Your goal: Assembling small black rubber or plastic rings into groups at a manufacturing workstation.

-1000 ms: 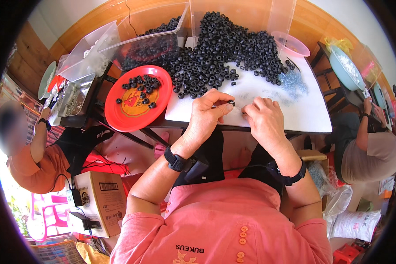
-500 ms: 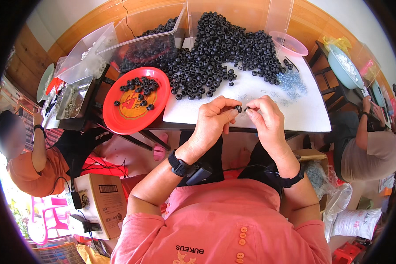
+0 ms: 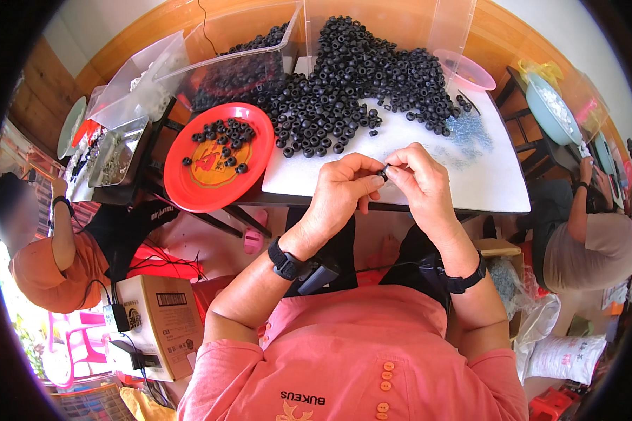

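Note:
Over the front edge of the white mat [image 3: 295,181], my two hands meet at the fingertips. Thumb and forefinger of my left hand [image 3: 340,184] pinch a small black ring-shaped bead [image 3: 383,173]. My right hand [image 3: 424,184] is closed in a pinch against the same bead; the small dark piece at its fingertips is mostly hidden by the fingers. Beyond them, a large heap of similar black beads [image 3: 372,77] spreads over the mat. To its right lie many tiny clear bluish pieces [image 3: 470,135].
A red plate [image 3: 256,179] with several black beads stands left of the mat. Behind it is a clear bin [image 3: 288,49] of black beads. A pink bowl [image 3: 481,78] sits at the back right. Co-workers sit at the left [image 3: 56,259] and right [image 3: 583,231].
My right hand has moved left, bringing its fingertips and the small dark piece against the bead in my left hand. The left hand keeps its pinch.

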{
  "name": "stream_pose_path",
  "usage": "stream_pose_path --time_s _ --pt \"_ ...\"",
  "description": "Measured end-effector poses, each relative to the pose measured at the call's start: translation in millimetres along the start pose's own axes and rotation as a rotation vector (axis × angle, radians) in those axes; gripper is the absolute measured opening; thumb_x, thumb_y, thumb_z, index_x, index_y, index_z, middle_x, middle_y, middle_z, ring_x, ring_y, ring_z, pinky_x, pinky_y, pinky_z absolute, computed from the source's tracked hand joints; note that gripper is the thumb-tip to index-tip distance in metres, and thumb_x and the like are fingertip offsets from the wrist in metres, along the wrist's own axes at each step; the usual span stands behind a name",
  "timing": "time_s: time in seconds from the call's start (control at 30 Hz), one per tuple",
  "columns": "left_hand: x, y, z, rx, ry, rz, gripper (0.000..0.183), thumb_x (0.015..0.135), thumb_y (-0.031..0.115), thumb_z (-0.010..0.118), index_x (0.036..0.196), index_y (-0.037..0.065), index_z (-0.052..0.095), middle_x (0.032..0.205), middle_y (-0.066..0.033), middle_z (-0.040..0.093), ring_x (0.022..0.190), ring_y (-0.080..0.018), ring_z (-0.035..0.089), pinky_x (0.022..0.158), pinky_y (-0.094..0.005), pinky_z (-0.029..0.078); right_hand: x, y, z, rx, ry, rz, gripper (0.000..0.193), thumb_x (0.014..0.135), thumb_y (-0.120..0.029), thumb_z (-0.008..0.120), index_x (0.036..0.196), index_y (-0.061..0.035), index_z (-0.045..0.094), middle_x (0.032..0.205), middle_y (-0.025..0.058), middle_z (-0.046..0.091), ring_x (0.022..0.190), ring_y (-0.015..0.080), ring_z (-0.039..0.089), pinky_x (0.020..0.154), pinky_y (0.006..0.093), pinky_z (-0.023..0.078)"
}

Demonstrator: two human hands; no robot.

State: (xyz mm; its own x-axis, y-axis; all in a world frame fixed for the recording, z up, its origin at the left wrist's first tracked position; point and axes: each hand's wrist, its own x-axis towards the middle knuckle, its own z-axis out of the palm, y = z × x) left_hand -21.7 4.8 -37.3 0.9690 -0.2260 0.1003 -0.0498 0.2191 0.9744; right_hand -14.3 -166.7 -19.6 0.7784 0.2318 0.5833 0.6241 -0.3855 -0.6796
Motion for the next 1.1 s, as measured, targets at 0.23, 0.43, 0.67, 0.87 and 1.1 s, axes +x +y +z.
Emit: stream_pose_path --time_s 0.23,0.43,0.67,0.87,1.1 --pt "-1 3 0 -0.054 0.015 -0.038 0.014 0.091 0.001 0.064 0.103 -0.006 0.063 0.082 -0.0083 0.065 0.065 -0.0118 0.062 0.047 -0.0217 0.047 -1 -5 0 0.069 -0.011 0.040 0.007 0.089 -0.002 0.064 0.093 -0.0008 0.059 0.082 0.0079 0.060 0.072 0.0188 0.061 0.066 0.0295 0.049" --pt "-1 3 0 -0.118 0.025 -0.051 0.013 0.092 0.002 0.063 0.103 -0.005 0.063 0.082 -0.0077 0.064 0.065 -0.0121 0.061 0.046 -0.0217 0.046 -5 -3 6 0.135 0.038 0.046 0.007 0.092 -0.005 0.064 0.093 0.0002 0.060 0.082 0.0062 0.061 0.073 0.0142 0.059 0.068 0.0274 0.048" --pt "-2 1 -1 -0.123 0.042 -0.059 0.013 0.092 0.002 0.063 0.102 -0.005 0.062 0.081 -0.0075 0.063 0.065 -0.0127 0.061 0.044 -0.0216 0.045 -13 0 17 0.212 0.087 0.123 0.007 0.093 -0.006 0.063 0.093 0.0004 0.060 0.082 0.0043 0.063 0.073 0.0114 0.058 0.069 0.0255 0.048" --pt "-4 1 -2 -0.122 0.033 -0.031 0.013 0.092 0.002 0.062 0.102 -0.006 0.062 0.080 -0.0076 0.063 0.063 -0.0123 0.060 0.043 -0.0213 0.045 -15 -2 14 0.185 0.089 0.079 0.003 0.093 -0.003 0.062 0.095 -0.0004 0.061 0.083 0.0069 0.064 0.073 0.0143 0.060 0.070 0.0256 0.048" --pt "-5 1 1 -0.071 0.048 -0.041 0.013 0.091 0.001 0.062 0.102 -0.006 0.062 0.079 -0.0076 0.063 0.060 -0.0117 0.059 0.043 -0.0212 0.044 -7 -11 -2 -0.260 -0.020 -0.183 0.018 0.079 0.005 0.061 0.095 -0.0034 0.060 0.081 0.0112 0.059 0.075 0.0309 0.061 0.065 0.0389 0.050"
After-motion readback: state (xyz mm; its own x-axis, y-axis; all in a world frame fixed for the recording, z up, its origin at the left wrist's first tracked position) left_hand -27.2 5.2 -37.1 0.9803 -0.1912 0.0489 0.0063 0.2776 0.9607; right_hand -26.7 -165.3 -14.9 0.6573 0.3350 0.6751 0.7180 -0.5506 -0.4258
